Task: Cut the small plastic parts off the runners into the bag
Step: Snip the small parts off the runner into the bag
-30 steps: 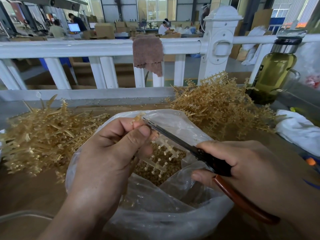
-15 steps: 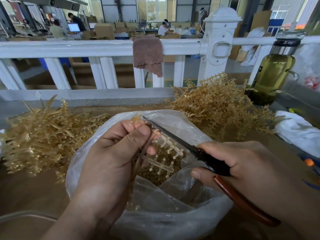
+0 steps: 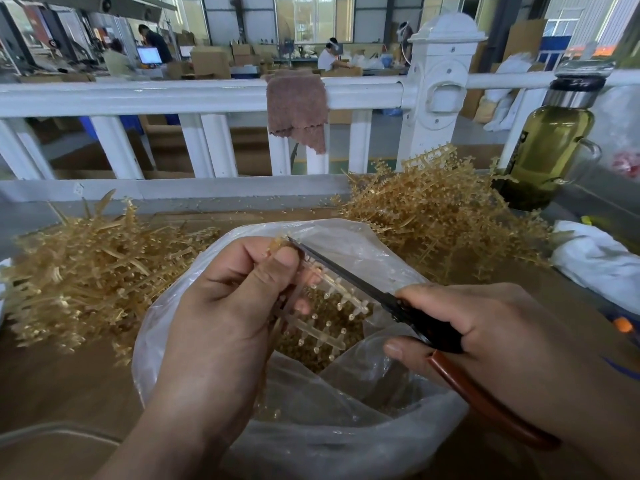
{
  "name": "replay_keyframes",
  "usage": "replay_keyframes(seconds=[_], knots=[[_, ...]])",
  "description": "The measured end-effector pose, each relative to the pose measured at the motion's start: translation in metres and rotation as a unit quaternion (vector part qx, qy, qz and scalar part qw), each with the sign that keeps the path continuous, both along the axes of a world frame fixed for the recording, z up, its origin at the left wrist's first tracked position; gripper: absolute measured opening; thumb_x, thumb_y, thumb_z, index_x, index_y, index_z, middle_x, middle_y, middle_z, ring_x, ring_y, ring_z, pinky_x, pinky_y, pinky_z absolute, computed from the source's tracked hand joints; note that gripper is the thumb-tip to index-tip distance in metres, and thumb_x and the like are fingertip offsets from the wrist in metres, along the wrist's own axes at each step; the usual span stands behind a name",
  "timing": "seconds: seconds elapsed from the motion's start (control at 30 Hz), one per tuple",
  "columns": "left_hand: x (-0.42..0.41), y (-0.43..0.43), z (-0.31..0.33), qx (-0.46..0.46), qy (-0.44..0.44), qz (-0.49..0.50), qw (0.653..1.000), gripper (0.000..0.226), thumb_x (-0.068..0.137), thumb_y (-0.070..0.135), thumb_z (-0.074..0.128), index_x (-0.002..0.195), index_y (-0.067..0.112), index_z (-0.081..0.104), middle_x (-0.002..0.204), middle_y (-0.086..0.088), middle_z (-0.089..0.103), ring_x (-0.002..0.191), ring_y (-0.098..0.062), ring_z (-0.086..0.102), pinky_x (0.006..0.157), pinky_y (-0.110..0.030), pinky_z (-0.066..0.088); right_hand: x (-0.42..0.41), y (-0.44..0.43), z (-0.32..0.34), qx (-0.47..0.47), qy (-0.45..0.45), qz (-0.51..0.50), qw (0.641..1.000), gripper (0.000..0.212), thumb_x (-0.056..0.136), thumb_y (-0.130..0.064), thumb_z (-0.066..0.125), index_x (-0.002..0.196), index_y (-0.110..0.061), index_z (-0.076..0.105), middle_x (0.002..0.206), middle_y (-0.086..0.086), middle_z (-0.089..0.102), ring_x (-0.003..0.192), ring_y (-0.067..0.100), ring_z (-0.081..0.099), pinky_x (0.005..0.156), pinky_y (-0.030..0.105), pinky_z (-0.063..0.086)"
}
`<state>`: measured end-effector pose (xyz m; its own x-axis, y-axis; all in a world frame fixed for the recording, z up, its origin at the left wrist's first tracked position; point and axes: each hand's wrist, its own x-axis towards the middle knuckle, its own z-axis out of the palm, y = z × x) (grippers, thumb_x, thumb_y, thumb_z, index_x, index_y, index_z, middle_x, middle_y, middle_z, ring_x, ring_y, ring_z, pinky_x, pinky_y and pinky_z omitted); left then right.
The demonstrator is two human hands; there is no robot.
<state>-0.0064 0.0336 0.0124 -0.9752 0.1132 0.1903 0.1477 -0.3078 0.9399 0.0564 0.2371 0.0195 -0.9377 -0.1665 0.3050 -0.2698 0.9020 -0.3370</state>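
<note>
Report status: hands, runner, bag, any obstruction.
Left hand pinching clear plastic runner over open clear plastic bag. Right hand gripping black-bladed, red-handled scissors, blades along runner. Nothing in the way.

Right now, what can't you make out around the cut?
Head view only:
- Scissors tip: buried behind the left hand; the cut point is hidden.
- Scissors handles: covered by the right hand.
- Runner: its near end is hidden in the left hand.
- Bag: depth of parts hidden by folded plastic.
</note>
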Motion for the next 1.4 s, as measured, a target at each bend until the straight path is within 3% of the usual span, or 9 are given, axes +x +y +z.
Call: replay_keyframes(seconds=[0.13, 0.27, 0.4, 0.63, 0.8, 1.03, 1.13, 1.3, 1.4], knots=[[0.000, -0.001, -0.002, -0.011, 0.005, 0.001, 1.000, 0.015, 0.075, 0.030, 0.066, 0.067, 0.019, 0.070, 0.061, -0.004, 0.067, 0.050, -0.008, 0.058, 0.048, -0.015, 0.048, 0.002, 0.000, 0.004, 0.024, -0.006, -0.005, 1.000, 0.047, 0.081, -0.068, 0.045, 0.082, -0.023, 0.062, 0.062, -0.007, 0.054, 0.061, 0.010, 0.056, 0.056, 0.029, 0.042], [-0.004, -0.002, -0.006, -0.009, -0.035, -0.020, 0.999, 0.014, 0.076, 0.028, 0.066, 0.068, 0.018, 0.069, 0.063, -0.005, 0.067, 0.049, -0.007, 0.056, 0.046, -0.015, 0.047, 0.002, -0.002, 0.009, 0.039, -0.030, -0.004, 0.999, 0.037, 0.081, -0.061, 0.051, 0.077, -0.026, 0.060, 0.059, -0.010, 0.052, 0.064, 0.008, 0.056, 0.057, 0.022, 0.040], [-0.009, -0.003, -0.012, -0.028, -0.103, -0.051, 0.993, 0.020, 0.077, 0.032, 0.068, 0.085, 0.014, 0.073, 0.070, -0.003, 0.069, 0.052, -0.008, 0.056, 0.048, -0.018, 0.047, -0.001, -0.003, 0.009, 0.048, -0.065, 0.004, 0.997, 0.035, 0.082, -0.056, 0.053, 0.073, -0.023, 0.055, 0.058, -0.007, 0.050, 0.063, 0.012, 0.054, 0.055, 0.027, 0.037], [-0.013, -0.004, -0.018, -0.026, -0.132, -0.058, 0.989, 0.014, 0.089, 0.026, 0.068, 0.083, 0.016, 0.074, 0.081, -0.010, 0.073, 0.065, -0.021, 0.059, 0.068, -0.040, 0.045, -0.004, 0.001, 0.002, 0.022, -0.087, 0.017, 0.996, 0.033, 0.086, -0.054, 0.059, 0.075, -0.023, 0.057, 0.063, -0.004, 0.055, 0.061, 0.013, 0.055, 0.054, 0.028, 0.038], [-0.011, 0.000, -0.017, -0.027, -0.087, 0.002, 0.996, 0.011, 0.092, 0.024, 0.067, 0.083, 0.017, 0.066, 0.070, -0.009, 0.070, 0.054, -0.016, 0.062, 0.048, -0.025, 0.051, -0.005, 0.003, -0.001, 0.010, -0.068, 0.023, 0.997, 0.036, 0.084, -0.060, 0.056, 0.078, -0.025, 0.057, 0.064, -0.005, 0.055, 0.061, 0.011, 0.055, 0.053, 0.026, 0.038], [-0.004, 0.002, -0.012, -0.008, -0.033, 0.027, 0.999, 0.016, 0.081, 0.030, 0.067, 0.073, 0.017, 0.070, 0.072, -0.009, 0.072, 0.060, -0.012, 0.067, 0.051, -0.018, 0.052, -0.003, 0.005, -0.001, 0.020, -0.036, 0.016, 0.999, 0.041, 0.082, -0.066, 0.052, 0.088, -0.027, 0.061, 0.068, -0.009, 0.058, 0.066, 0.008, 0.056, 0.059, 0.027, 0.041], [-0.003, 0.003, -0.011, 0.013, -0.020, 0.021, 0.999, 0.014, 0.076, 0.030, 0.066, 0.071, 0.018, 0.070, 0.072, -0.007, 0.070, 0.061, -0.010, 0.067, 0.055, -0.017, 0.053, -0.002, 0.003, -0.001, 0.018, -0.026, 0.017, 0.999, 0.040, 0.080, -0.066, 0.051, 0.084, -0.028, 0.061, 0.064, -0.010, 0.054, 0.065, 0.008, 0.054, 0.058, 0.023, 0.038], [-0.002, 0.004, -0.009, 0.022, -0.014, 0.021, 0.999, 0.014, 0.078, 0.028, 0.064, 0.067, 0.023, 0.071, 0.070, -0.005, 0.071, 0.057, -0.010, 0.066, 0.053, -0.018, 0.053, -0.001, 0.001, 0.000, 0.011, -0.018, 0.007, 1.000, 0.034, 0.079, -0.063, 0.053, 0.083, -0.031, 0.063, 0.059, -0.015, 0.048, 0.063, -0.001, 0.051, 0.059, 0.016, 0.038], [-0.002, 0.003, -0.007, 0.031, -0.028, 0.023, 0.999, 0.015, 0.082, 0.026, 0.064, 0.070, 0.020, 0.070, 0.070, -0.011, 0.071, 0.053, -0.012, 0.065, 0.048, -0.018, 0.051, -0.001, 0.001, 0.001, 0.025, -0.018, 0.004, 1.000, 0.038, 0.079, -0.065, 0.052, 0.088, -0.030, 0.064, 0.062, -0.013, 0.052, 0.068, 0.003, 0.053, 0.060, 0.018, 0.038]])
